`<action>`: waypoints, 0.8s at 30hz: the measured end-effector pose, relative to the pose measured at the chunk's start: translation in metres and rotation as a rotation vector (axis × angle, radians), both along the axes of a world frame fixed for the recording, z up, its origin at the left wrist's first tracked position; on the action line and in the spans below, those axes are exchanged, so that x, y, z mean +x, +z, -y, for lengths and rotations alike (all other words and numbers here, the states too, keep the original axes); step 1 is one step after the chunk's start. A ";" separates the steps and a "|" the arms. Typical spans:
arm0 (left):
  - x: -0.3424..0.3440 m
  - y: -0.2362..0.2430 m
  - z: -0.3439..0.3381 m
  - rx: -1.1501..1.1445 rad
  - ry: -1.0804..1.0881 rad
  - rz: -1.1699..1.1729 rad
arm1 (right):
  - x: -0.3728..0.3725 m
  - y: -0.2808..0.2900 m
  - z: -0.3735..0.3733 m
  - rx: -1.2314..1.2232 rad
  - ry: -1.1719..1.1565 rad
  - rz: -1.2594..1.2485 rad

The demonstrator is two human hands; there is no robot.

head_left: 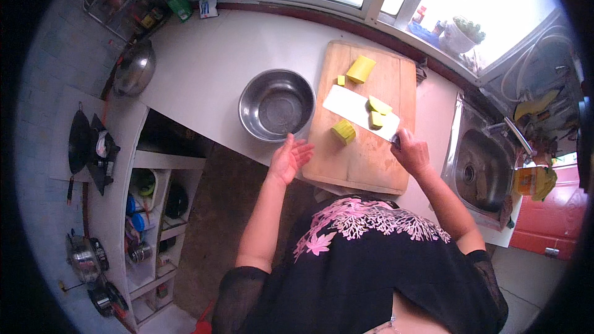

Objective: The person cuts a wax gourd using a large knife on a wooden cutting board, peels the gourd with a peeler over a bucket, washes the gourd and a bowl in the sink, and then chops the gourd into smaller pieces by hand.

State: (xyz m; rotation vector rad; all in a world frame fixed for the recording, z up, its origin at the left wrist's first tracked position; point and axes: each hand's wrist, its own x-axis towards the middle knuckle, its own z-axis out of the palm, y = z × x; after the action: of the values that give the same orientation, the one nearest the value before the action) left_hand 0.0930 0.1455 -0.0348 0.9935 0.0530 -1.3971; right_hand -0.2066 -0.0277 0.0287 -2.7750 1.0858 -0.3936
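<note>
My right hand [411,151] is closed round the dark handle of a cleaver, at the right of a wooden cutting board [371,167]. The cleaver's broad, bright blade [346,104] lies flat over the board, pointing left. Two cut pieces of a yellow-green vegetable [379,106] rest on it. A ridged chunk [343,131] sits on the near side of the blade; a bigger chunk [361,69] and a small cube [341,80] are on the far side. My left hand [291,159] is open, fingers spread, by the near rim of a steel bowl [247,108]; whether it touches is unclear. No food shows in the bowl.
A steel sink [482,167] with a faucet [518,136] is set in the counter at the right. An upturned metal bowl or lid [136,69] stands at the far left. Shelves [154,210] with jars open below the counter. Beyond the board, a potted plant [464,32] stands at the window.
</note>
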 end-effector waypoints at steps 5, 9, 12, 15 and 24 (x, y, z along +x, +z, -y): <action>0.011 0.054 0.020 -0.181 0.102 1.230 | 0.092 0.042 0.004 0.010 0.197 -0.162; 0.032 0.079 0.057 -0.094 -0.102 1.992 | 0.160 0.036 -0.002 0.060 0.363 -0.196; 0.064 0.046 0.065 0.048 -0.312 2.085 | 0.193 0.028 -0.011 0.061 0.463 -0.223; 0.072 0.055 0.072 0.083 -0.506 1.826 | 0.195 0.024 -0.015 0.042 0.467 -0.258; 0.088 0.085 0.107 0.251 -0.425 1.857 | 0.105 0.053 -0.027 0.177 0.447 -0.198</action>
State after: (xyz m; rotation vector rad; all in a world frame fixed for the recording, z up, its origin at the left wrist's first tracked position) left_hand 0.1807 0.0388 0.0503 2.2315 -1.4221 -0.3349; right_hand -0.1016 -0.0008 0.0818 -2.8222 0.4710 0.0304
